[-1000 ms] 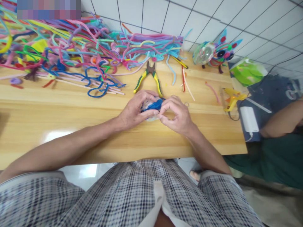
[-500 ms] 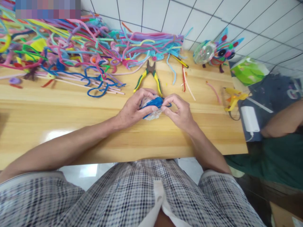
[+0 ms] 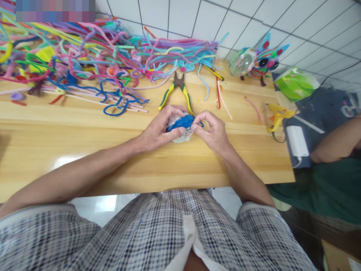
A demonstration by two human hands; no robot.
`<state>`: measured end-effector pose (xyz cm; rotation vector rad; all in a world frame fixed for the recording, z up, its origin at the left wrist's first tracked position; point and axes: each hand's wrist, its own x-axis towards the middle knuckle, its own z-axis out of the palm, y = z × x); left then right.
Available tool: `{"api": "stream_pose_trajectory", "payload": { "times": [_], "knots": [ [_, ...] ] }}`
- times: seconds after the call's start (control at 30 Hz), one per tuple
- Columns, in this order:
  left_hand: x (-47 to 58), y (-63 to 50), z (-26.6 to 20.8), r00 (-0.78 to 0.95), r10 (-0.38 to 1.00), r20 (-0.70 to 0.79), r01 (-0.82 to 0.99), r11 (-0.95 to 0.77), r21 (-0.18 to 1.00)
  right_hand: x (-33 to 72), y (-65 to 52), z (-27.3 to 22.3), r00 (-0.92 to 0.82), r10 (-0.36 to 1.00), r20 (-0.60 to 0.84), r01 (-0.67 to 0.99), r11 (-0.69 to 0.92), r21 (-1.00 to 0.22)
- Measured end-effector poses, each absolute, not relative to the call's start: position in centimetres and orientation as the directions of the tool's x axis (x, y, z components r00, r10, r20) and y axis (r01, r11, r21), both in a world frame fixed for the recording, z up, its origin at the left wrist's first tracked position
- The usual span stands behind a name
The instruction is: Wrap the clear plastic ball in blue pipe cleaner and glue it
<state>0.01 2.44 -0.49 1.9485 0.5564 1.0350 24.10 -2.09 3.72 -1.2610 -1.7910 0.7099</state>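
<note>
So, from the head view, I'd place everything off the pliers [image 3: 178, 83]: the blue bundle [image 3: 180, 122] is just on their near side, over the worktop [image 3: 248, 162], with crinkly clear plastic [image 3: 185, 136] showing along its near edge. Left grip [image 3: 161, 129] is cupped round both, thumb on the near side. Right grip [image 3: 194, 125] is narrow, tips at the bundle's right end; can't tell if anything's pinched there. To do this bit well, I'd brace with the left, make tiny movements with the right and avoid crushing that plastic. Glue gun [image 3: 278, 116] is well right of the pliers.
</note>
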Motion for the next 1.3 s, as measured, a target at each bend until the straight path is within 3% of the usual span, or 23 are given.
{"api": "stream_pose_trajectory", "payload": {
  "times": [0.33,0.53,0.73,0.97,1.3],
  "knots": [
    [0.1,2.3,-0.8,0.528,0.669,0.523,-0.024,-0.604,0.797,23.6,-2.0,3.6,-0.127,0.971,0.201,0.370,0.234,-0.899],
    [-0.1,2.4,-0.6,0.546,0.641,0.540,-0.017,-0.635,0.772,23.6,-1.9,3.4,-0.124,0.969,0.215,0.328,0.245,-0.913],
    [0.1,2.2,0.3,0.558,0.693,0.456,0.135,-0.618,0.775,23.2,-1.8,3.5,-0.126,0.969,0.213,0.352,0.244,-0.904],
    [0.3,2.3,0.1,0.484,0.744,0.461,0.075,-0.561,0.825,23.7,-1.5,3.2,-0.097,0.973,0.211,0.354,0.232,-0.906],
    [0.3,2.4,-0.5,0.488,0.719,0.495,0.087,-0.604,0.792,24.0,-1.5,2.9,-0.090,0.975,0.202,0.391,0.221,-0.894]
  ]
}}
